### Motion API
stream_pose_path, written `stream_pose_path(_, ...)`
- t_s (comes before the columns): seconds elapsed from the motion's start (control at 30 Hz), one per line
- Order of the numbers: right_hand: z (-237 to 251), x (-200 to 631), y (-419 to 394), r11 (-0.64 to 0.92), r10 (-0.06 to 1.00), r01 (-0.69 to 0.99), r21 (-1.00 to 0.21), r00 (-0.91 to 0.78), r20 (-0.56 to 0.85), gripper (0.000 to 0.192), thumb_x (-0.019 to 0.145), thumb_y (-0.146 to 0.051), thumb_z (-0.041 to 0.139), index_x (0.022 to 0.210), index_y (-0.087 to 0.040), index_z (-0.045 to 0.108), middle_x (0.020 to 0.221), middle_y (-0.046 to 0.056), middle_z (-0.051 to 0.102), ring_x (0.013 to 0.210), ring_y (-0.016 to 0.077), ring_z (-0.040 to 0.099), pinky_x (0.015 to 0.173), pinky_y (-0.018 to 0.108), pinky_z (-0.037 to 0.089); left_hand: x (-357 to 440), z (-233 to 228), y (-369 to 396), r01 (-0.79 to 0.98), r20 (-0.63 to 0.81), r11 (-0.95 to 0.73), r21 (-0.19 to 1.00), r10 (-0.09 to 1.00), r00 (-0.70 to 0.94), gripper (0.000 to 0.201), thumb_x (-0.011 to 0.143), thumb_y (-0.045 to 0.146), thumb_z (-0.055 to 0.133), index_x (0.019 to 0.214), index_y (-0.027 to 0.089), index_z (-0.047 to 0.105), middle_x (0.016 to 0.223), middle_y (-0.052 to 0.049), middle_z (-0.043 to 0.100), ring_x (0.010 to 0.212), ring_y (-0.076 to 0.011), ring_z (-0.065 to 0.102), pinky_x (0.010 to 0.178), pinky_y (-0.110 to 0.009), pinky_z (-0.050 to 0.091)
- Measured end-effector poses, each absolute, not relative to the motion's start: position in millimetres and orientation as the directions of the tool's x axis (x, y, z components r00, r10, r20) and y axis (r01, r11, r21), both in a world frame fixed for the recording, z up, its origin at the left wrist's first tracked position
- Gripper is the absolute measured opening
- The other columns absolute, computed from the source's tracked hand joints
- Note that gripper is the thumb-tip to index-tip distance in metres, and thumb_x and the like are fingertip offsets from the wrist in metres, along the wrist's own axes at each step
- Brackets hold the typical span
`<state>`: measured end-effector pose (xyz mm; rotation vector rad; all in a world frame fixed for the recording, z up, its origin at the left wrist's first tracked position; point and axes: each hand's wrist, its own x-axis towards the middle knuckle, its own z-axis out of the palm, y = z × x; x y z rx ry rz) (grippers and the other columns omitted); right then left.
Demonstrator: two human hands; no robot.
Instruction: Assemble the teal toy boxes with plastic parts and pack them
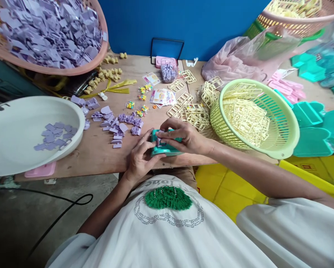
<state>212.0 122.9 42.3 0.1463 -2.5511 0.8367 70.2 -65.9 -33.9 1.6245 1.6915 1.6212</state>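
The teal plastic case [164, 148] sat at the near edge of the wooden table [100, 152], right in front of the person, and both hands were on it. The left hand [140, 158] cupped it from the near left side, fingers closed around its edge; the right hand [183, 137] came over the top, fingertips pinched together on a small lilac piece [159, 138] pressed against the case. Just beyond, to the left, loose lilac parts [119, 124] lay scattered on the wood. Further left a white bowl [10, 149] held a few more lilac pieces, and far left a pink basket [98, 59] was heaped with them. To the right a green basket [284, 145] tilted on the table, full of cream plastic frames [248, 119], with more frames [196, 115] spilled beside it. Sticker sheets [161, 96] and tiny coloured charms [142, 109] lay mid-table, and a stack of teal cases [312, 137] stood at the far right.
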Motion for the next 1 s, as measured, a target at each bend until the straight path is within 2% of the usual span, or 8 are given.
stream_pose_path(0.17,41,211,123,0.793,0.088,-0.217,-0.57,-0.884,0.459,0.033,0.111,-0.037,0.058,0.115,-0.016,0.083,0.104,0.013,0.07,0.09,0.0166,0.067,0.08,0.031,0.055,72,-37,-67,0.472,0.433,-0.25,0.846,0.837,-0.334,0.034,0.095,0.037,0.081,0.118,0.021,0.061,0.165,-0.026,0.052,0.151,-0.0333,0.057,0.117,-0.048,0.057)
stream_pose_path(0.37,43,210,131,0.823,-0.034,-0.284,-0.492,-0.889,0.456,0.036,0.113,-0.036,0.053,0.121,-0.014,0.08,0.107,0.015,0.069,0.091,0.0174,0.066,0.083,0.033,0.055,71,-35,-67,0.476,0.418,-0.234,0.848,0.847,-0.327,0.034,0.096,0.039,0.08,0.118,0.022,0.061,0.164,-0.025,0.053,0.15,-0.0321,0.058,0.116,-0.046,0.058)
stream_pose_path(0.53,48,208,139,0.845,-0.101,-0.291,-0.449,-0.911,0.4,0.036,0.112,-0.037,0.053,0.124,-0.015,0.079,0.111,0.015,0.069,0.096,0.0187,0.067,0.085,0.034,0.057,69,-33,-66,0.527,0.467,-0.261,0.809,0.829,-0.306,0.029,0.096,0.036,0.08,0.115,0.021,0.065,0.162,-0.025,0.055,0.15,-0.0324,0.058,0.118,-0.046,0.056)
stream_pose_path(0.6,51,207,143,0.85,-0.148,-0.307,-0.428,-0.919,0.366,0.037,0.113,-0.036,0.05,0.128,-0.015,0.077,0.122,0.018,0.069,0.104,0.0206,0.07,0.09,0.035,0.059,67,-32,-66,0.528,0.468,-0.262,0.808,0.829,-0.305,0.03,0.094,0.035,0.082,0.114,0.02,0.066,0.161,-0.025,0.056,0.148,-0.0334,0.06,0.118,-0.047,0.056)
stream_pose_path(0.7,61,206,150,0.826,-0.273,-0.379,-0.418,-0.917,0.292,0.039,0.113,-0.034,0.05,0.14,-0.013,0.07,0.136,0.022,0.067,0.121,0.0241,0.069,0.099,0.037,0.059,62,-30,-67,0.489,0.422,-0.241,0.838,0.855,-0.302,0.031,0.094,0.036,0.082,0.115,0.02,0.066,0.161,-0.026,0.056,0.144,-0.0337,0.064,0.115,-0.046,0.058)
stream_pose_path(0.8,73,200,155,0.792,-0.392,-0.445,-0.419,-0.896,0.21,0.04,0.112,-0.03,0.053,0.147,-0.013,0.065,0.135,0.023,0.07,0.126,0.0252,0.067,0.102,0.038,0.058,53,-27,-67,0.45,0.372,-0.224,0.864,0.887,-0.272,0.032,0.091,0.039,0.084,0.111,0.022,0.066,0.159,-0.024,0.059,0.141,-0.0333,0.066,0.112,-0.045,0.06)
stream_pose_path(0.9,83,188,157,0.774,-0.48,-0.512,-0.372,-0.858,0.182,0.034,0.113,-0.024,0.049,0.135,-0.011,0.071,0.132,0.022,0.072,0.124,0.0252,0.066,0.102,0.039,0.057,43,-25,-65,0.414,0.339,-0.219,0.884,0.909,-0.244,0.038,0.088,0.043,0.087,0.11,0.023,0.064,0.15,-0.02,0.068,0.137,-0.0324,0.069,0.107,-0.042,0.063)
stream_pose_path(1.0,86,177,155,0.743,-0.531,-0.562,-0.363,-0.825,0.192,0.032,0.113,-0.02,0.047,0.126,-0.011,0.074,0.128,0.02,0.074,0.119,0.0244,0.065,0.101,0.039,0.056,35,-27,-63,0.331,0.307,-0.223,0.917,0.924,-0.226,0.046,0.086,0.046,0.088,0.115,0.024,0.06,0.147,-0.019,0.069,0.138,-0.032,0.069,0.108,-0.042,0.063)
